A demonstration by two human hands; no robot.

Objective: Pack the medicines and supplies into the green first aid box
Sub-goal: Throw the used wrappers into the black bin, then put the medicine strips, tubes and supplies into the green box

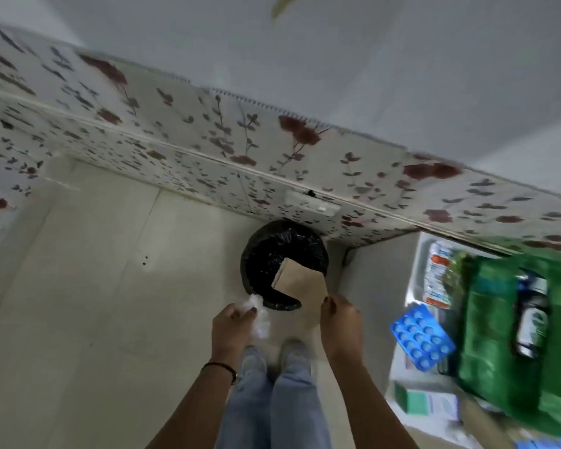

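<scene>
I stand over a round bin [284, 251] lined with a black bag, on the floor against the flowered wall. My right hand [339, 322] grips a flat brown cardboard piece [300, 280] by its near corner, holding it over the bin's opening. My left hand [232, 322] is closed on crumpled clear plastic wrap [259, 315] just left of the bin. At the right, blurred, the green first aid box [512, 328] lies open on a white table [373, 286], with a dark bottle [531, 315] inside it. A blue blister pack [423, 338] lies at the box's left edge.
A red-and-white strip of tablets [438, 273] and a green-and-white carton [428, 405] lie on the table beside the box. Pale floor tiles [110, 286] stretch to the left. My legs in jeans and shoes [272, 354] are below the hands.
</scene>
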